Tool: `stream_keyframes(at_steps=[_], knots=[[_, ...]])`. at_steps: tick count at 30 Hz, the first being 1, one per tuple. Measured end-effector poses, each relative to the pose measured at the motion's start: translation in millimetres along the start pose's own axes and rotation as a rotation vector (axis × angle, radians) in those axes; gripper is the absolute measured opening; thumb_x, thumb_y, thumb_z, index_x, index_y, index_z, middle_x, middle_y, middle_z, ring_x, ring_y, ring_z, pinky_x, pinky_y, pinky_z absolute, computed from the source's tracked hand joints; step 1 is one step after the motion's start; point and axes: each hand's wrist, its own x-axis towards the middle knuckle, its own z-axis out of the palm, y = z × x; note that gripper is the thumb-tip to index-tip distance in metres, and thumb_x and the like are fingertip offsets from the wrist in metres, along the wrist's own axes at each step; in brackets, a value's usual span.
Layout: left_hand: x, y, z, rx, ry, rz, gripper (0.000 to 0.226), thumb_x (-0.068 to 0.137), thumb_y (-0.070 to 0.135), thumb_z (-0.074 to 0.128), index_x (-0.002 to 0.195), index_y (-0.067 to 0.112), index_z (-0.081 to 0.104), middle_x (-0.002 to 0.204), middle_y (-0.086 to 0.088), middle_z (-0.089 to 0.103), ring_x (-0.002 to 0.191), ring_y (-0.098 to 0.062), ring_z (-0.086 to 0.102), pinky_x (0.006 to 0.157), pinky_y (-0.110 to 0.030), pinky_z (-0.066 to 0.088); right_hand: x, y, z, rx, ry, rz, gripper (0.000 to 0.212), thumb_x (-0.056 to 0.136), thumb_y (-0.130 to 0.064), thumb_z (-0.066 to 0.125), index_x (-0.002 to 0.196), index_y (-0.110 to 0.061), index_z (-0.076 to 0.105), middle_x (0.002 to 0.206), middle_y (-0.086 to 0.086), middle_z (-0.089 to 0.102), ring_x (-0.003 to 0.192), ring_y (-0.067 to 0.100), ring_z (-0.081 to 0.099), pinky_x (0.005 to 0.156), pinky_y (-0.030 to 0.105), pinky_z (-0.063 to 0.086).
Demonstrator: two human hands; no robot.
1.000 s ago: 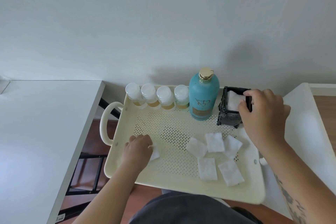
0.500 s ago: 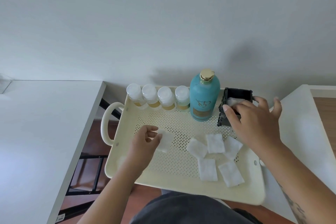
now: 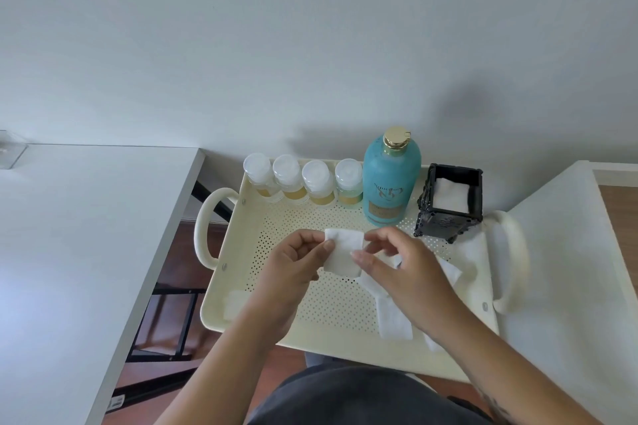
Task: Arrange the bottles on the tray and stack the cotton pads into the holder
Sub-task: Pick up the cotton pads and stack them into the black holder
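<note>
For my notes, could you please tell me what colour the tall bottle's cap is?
Gold cap on the teal bottle; the head view shows it best.

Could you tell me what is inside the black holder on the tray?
A white cotton pad shows inside the black holder. How many lie beneath it is hidden by that pad and the walls.

Soft even daylight, faint wall (image 3: 310,45) shadows, wide-angle edge distortion, slight blur.
</note>
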Motion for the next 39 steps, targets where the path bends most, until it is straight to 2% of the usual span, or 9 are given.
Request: stream_keyframes(at_steps=[2, 6, 11, 13, 16, 20, 28, 32, 39], knots=[[-2.4, 0.8, 0.0, 0.039, -0.012, -0.008, 0.018, 0.079, 0.030, 0.075, 0.091, 0.019, 0.071, 0.084, 0.001, 0.068, 0.074, -0.011, 0.054, 0.065, -0.025, 0.042, -1.0, 3.6, 9.1, 0.185, -0.076, 0.105, 0.011, 0.086, -0.036, 0.068, 0.085, -0.026, 0.065, 0.076, -0.020, 0.064, 0.075, 0.001, 0.054, 0.066, 0.010, 0.041], [-3.7, -3.0, -12.8, 0.164, 0.048, -0.025, 0.015, 0.083, 0.028, 0.075, 0.097, 0.023, 0.072, 0.081, 0.010, 0.071, 0.072, -0.004, 0.058, 0.064, -0.020, 0.046, 1.7, 6.3, 10.7, 0.221, -0.053, 0.118, 0.014, 0.087, -0.030, 0.067, 0.078, -0.021, 0.064, 0.065, -0.012, 0.060, 0.061, -0.002, 0.051, 0.056, 0.009, 0.039], [3.4, -19.0, -59.3, 0.700, 0.189, -0.007, 0.010, 0.086, 0.030, 0.072, 0.093, 0.034, 0.067, 0.089, 0.017, 0.070, 0.065, 0.007, 0.056, 0.063, -0.015, 0.042, 4.4, 5.0, 5.0, 0.255, -0.027, 0.181, 0.011, 0.087, -0.032, 0.068, 0.080, -0.022, 0.067, 0.082, 0.007, 0.068, 0.072, 0.015, 0.059, 0.067, 0.035, 0.048], [6.1, -26.1, -81.2, 0.973, 0.197, 0.008, 0.012, 0.088, 0.024, 0.069, 0.094, 0.033, 0.065, 0.095, 0.018, 0.068, 0.077, 0.007, 0.058, 0.071, -0.017, 0.043, 3.9, 4.9, 4.7, 0.276, -0.017, 0.186, 0.010, 0.086, -0.031, 0.068, 0.080, -0.023, 0.068, 0.079, 0.004, 0.068, 0.073, 0.015, 0.060, 0.070, 0.038, 0.050], [9.1, -36.0, -104.3, 1.302, 0.176, -0.080, 0.021, 0.090, 0.018, 0.060, 0.107, 0.030, 0.064, 0.108, 0.015, 0.062, 0.103, -0.011, 0.058, 0.082, -0.032, 0.050, 3.6, 7.1, 3.5, 0.270, 0.013, 0.178, 0.008, 0.086, -0.031, 0.068, 0.082, -0.024, 0.069, 0.077, -0.002, 0.070, 0.071, 0.008, 0.060, 0.067, 0.026, 0.048], [12.6, -41.2, -109.2, 1.588, 0.090, -0.196, 0.032, 0.088, 0.009, 0.047, 0.112, 0.027, 0.058, 0.111, 0.009, 0.054, 0.103, -0.016, 0.055, 0.074, -0.032, 0.048, 3.5, 6.3, 0.2, 0.237, 0.045, 0.142, 0.010, 0.086, -0.031, 0.068, 0.084, -0.021, 0.069, 0.079, 0.000, 0.070, 0.066, 0.000, 0.057, 0.058, 0.008, 0.041], [18.5, -49.6, -99.9, 1.709, 0.100, -0.227, 0.022, 0.090, 0.008, 0.045, 0.106, 0.019, 0.057, 0.102, 0.003, 0.057, 0.089, -0.019, 0.058, 0.068, -0.032, 0.044, -1.8, 6.6, -3.5, 0.283, 0.073, 0.129, 0.011, 0.087, -0.030, 0.068, 0.082, -0.019, 0.068, 0.080, 0.005, 0.068, 0.068, 0.005, 0.056, 0.058, 0.010, 0.041], [18.1, -51.8, -102.3, 1.705, 0.102, -0.189, 0.024, 0.089, 0.010, 0.043, 0.100, 0.023, 0.059, 0.097, 0.006, 0.058, 0.087, -0.018, 0.059, 0.071, -0.033, 0.050, -4.3, 8.5, -6.3, 0.286, 0.092, 0.136, 0.011, 0.086, -0.033, 0.068, 0.084, -0.022, 0.068, 0.081, 0.007, 0.068, 0.070, 0.008, 0.057, 0.063, 0.020, 0.044], [16.7, -52.7, -102.7, 1.651, 0.063, -0.210, 0.018, 0.087, 0.012, 0.047, 0.099, 0.020, 0.058, 0.103, 0.004, 0.054, 0.095, -0.018, 0.056, 0.075, -0.035, 0.051, -4.4, 9.1, -13.9, 0.296, 0.144, 0.123, 0.011, 0.087, -0.033, 0.068, 0.082, -0.023, 0.068, 0.065, -0.007, 0.060, 0.056, -0.001, 0.048, 0.050, 0.009, 0.037]])
